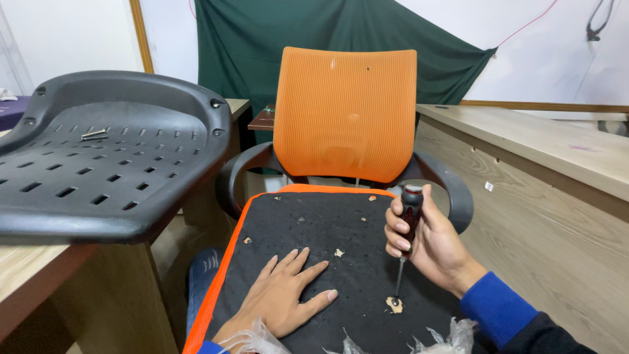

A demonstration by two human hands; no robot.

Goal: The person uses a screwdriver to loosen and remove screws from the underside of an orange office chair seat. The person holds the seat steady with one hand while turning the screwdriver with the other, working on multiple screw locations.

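R hand [432, 246] fingers wrapped on screwdriver [407, 229], tip at seat pad [327, 229]; L hand [285, 295] flat, fingers spread. Black shell [98, 157] on worktop [26, 269] left of pad; orange backrest [345, 111] behind.

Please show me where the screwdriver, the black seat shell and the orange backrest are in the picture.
screwdriver [411, 213]: head view, on its dark handle in the right hand.
black seat shell [111, 157]: head view, on its slotted surface.
orange backrest [344, 111]: head view, on the mesh middle.
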